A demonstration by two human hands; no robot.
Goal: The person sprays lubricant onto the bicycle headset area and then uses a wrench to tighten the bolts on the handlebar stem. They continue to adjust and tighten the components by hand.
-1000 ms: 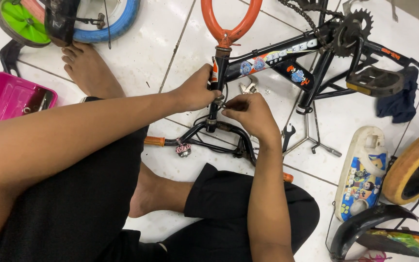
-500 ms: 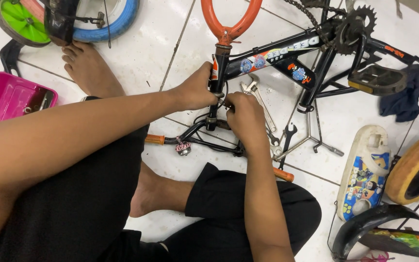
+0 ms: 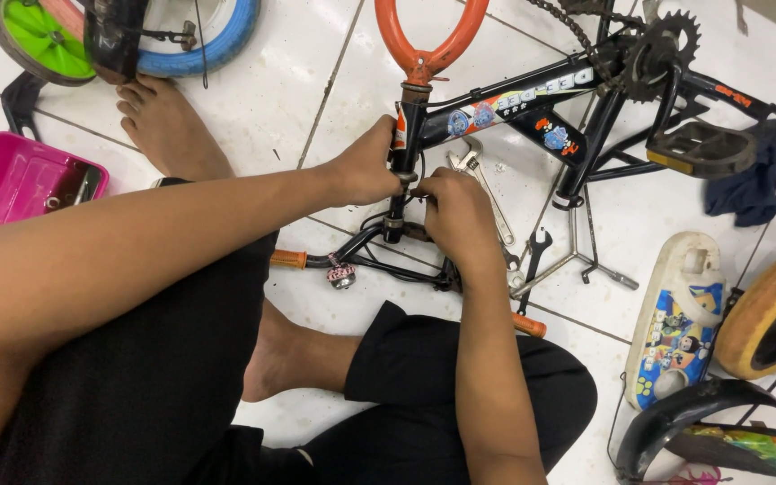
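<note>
Seated on white tiled floor [image 3: 316, 81], black-clad legs filling lower frame. Left hand [image 3: 365, 166] clamped around the black head tube [image 3: 403, 148] of a small bicycle frame [image 3: 532, 99], centre frame. Right hand [image 3: 460, 216] just beside it, fingers curled and pressed against the tube's lower end; whether anything is pinched in them cannot be told. Handlebar [image 3: 352, 260] with orange grip lying on floor below both hands. Adjustable wrench [image 3: 478, 175] and black spanner [image 3: 532, 260] on floor right of right hand. Printed chain guard [image 3: 675, 314] at right. Pink tray [image 3: 11, 180] at left edge. Orange fork [image 3: 428, 36] at top centre; crank and pedal [image 3: 698, 148] upper right; blue-tyred wheel [image 3: 199, 45] upper left.
</note>
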